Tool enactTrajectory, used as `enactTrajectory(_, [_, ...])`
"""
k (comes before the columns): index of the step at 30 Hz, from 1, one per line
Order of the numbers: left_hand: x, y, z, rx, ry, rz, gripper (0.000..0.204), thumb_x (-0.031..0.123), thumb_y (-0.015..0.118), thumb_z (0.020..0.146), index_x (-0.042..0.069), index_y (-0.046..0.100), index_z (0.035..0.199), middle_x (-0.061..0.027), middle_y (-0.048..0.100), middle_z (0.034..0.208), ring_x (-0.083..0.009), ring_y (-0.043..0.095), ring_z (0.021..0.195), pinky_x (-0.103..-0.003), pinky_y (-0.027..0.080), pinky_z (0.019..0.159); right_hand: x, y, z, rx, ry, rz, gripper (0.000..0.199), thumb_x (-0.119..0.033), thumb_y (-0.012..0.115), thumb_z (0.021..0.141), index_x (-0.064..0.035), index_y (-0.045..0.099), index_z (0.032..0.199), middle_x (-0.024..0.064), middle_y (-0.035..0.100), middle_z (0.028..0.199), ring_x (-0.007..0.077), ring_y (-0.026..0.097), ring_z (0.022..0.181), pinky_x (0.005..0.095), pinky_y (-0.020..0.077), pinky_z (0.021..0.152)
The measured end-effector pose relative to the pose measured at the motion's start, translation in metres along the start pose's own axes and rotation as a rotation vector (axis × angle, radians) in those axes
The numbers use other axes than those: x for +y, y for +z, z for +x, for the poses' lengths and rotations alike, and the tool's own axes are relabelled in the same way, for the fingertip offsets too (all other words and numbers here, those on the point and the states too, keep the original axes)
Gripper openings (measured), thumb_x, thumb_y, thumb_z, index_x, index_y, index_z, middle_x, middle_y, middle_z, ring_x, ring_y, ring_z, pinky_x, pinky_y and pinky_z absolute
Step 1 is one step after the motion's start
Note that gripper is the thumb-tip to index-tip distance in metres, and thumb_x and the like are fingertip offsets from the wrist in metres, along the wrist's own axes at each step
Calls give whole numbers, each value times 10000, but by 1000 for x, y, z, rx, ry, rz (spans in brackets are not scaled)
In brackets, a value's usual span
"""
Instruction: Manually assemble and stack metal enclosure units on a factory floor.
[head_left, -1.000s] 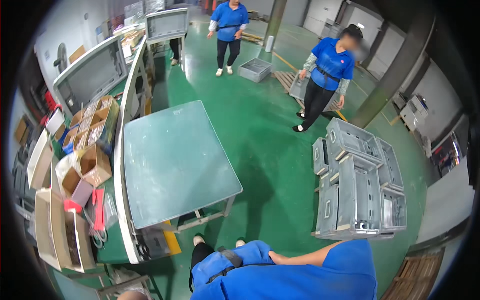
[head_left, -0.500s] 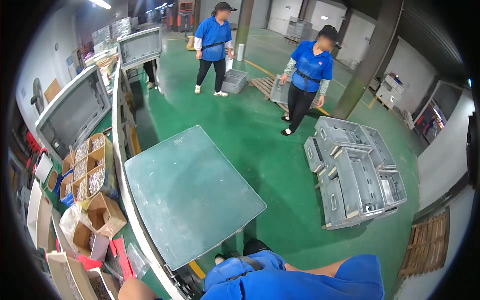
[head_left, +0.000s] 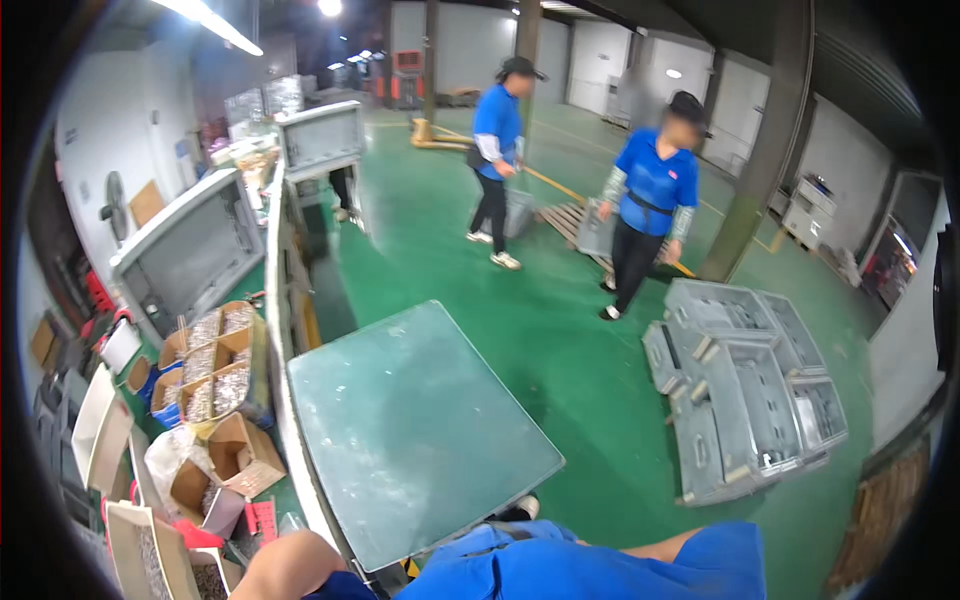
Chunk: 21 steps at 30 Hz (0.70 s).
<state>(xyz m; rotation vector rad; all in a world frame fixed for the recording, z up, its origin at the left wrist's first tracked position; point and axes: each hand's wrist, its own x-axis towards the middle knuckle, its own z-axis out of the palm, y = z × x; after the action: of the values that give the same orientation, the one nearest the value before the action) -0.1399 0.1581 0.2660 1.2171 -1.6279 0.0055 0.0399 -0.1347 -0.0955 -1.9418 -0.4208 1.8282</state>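
Note:
Neither of my hands shows. My bent left arm (head_left: 290, 570) comes in at the lower edge, close to the bins on the bench, and its hand is out of the picture. Part of my right arm (head_left: 655, 550) shows beside my blue shirt (head_left: 570, 565); that hand is hidden. Right in front of my body stands a square table with a worn grey-green top (head_left: 420, 440). Along its left side runs a bench (head_left: 300, 470) with a pale edge. On the bench, a divided cardboard box (head_left: 262, 385) holds many small parts, nearest to my left arm.
Grey plastic crates (head_left: 745, 400) are stacked at the right. Two co-workers in blue shirts, one person (head_left: 495, 150) farther off and another person (head_left: 655, 190) nearer, stand beyond the table by a wooden pallet (head_left: 565, 222). Large grey trays (head_left: 195, 255) lean on the bench. A pillar (head_left: 765, 150) rises behind.
My view has shifted, so the table and crates sit lower and farther right. The farther co-worker has turned and stepped right. More of my left arm shows at the lower edge.

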Motion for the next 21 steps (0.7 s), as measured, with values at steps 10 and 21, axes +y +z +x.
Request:
enactTrajectory(10, [-99,45,-110,586,-1290,351,438,244,625,788,-13,519,1127,-139,613,821,-290,602,710,-351,484,629,-30,-6,28,-40,-52,-44,476,-286,517,766,-84,439,1190,139,473,1195,246,485,1053,348,406,856])
enactTrajectory(21, [-146,151,-228,459,-1776,382,522,261,654,754,32,476,1187,-161,583,1005,-306,584,862,-356,474,728,-15,31,40,-106,-85,3,467,-287,518,761,-84,452,1177,140,482,1183,251,494,1043,351,412,846])
